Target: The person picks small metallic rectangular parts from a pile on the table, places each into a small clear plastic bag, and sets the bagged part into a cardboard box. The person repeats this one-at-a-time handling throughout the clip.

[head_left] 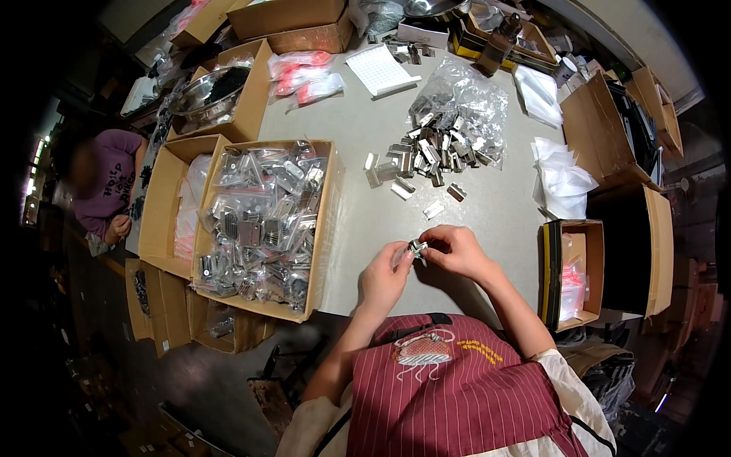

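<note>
parts [417, 248], small and metal, held just below centre of frame, above my apron [449, 381]. my left hand [383, 278] has thumb and fingers closed on them from the left; my right hand [459, 253] pinches them from the right. fingers cover some, so i cannot tell how many.

upper centre: heap [438, 156] of metal pieces on the table [365, 228], against a clear bag [480, 99]. a few strays [433, 210] lie between heap and hands.

left of centre: carton [326, 206], filled with bagged hardware [259, 221]. right of frame: small box [596, 278] with pink-marked bags [572, 293] inside; white sheets [562, 183] just above it. top: grid card [381, 70], brown bottle [499, 47] well to its right. far left: another person [114, 167] in a purple top.
</note>
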A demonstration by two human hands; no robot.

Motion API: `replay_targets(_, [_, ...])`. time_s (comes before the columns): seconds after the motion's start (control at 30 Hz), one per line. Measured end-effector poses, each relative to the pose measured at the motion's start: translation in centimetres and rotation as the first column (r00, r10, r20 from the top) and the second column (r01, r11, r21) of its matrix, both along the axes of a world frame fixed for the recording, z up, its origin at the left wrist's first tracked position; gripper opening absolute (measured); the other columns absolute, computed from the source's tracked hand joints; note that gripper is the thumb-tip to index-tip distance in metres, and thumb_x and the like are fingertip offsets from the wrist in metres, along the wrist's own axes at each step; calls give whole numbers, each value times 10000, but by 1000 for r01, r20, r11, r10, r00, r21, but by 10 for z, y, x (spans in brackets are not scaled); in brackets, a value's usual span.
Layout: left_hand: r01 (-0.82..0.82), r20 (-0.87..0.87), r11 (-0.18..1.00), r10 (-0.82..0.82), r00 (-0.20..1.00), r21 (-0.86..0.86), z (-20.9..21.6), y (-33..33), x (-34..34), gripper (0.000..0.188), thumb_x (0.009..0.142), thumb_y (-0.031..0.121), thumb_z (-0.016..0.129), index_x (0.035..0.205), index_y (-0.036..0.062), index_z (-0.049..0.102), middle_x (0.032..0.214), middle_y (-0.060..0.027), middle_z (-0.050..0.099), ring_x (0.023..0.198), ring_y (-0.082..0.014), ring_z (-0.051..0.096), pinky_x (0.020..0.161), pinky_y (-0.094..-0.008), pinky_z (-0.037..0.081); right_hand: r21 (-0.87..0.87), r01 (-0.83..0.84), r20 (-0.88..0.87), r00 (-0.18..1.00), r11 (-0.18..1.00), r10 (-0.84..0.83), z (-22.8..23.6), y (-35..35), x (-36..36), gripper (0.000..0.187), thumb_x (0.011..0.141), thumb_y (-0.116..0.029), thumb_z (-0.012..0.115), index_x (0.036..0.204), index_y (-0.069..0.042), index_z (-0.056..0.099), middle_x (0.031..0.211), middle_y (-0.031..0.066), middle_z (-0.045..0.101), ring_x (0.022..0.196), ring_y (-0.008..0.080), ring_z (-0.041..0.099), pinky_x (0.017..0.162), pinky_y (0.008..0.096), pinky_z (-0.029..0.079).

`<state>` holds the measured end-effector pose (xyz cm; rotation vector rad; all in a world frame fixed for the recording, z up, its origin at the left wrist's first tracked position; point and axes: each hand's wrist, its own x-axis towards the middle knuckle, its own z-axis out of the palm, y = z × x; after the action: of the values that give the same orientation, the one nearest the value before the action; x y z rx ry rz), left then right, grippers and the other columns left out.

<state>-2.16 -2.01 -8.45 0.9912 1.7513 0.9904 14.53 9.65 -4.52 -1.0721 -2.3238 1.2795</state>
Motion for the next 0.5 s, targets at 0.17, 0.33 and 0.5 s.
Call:
replay_targets(0.17, [8,-23,1000,-8,1000,3,-2,0,0,316,976,232,646,1214,25,635,1011,-79,739,800,-115,692,724,-263,535,-31,11,31,999,999,-10,-1,-2,-2,330,817,-244,664,1047,-10,707,984,219,703,940,394,674,848,436,528])
replay_targets(0.33, [14,-60,1000,-13,998,7,3,0,0,314,970,239,653,1221,51,639,1034,-85,737,822,-127,696,735,-278,536,38,-62,64,996,997,60,1,-4,-1,378,811,-217,687,1129,-13,664,1057,195,673,951,373,668,814,431,539])
replay_targets(0.5, [-20,43,995,16,999,101,-3,-3,-2,347,943,218,685,1247,61,628,1048,-78,718,899,-139,675,813,-282,522,306,-128,244,968,943,52,19,-26,-17,406,811,-208,688,1163,-37,581,1086,178,588,977,376,638,777,455,552])
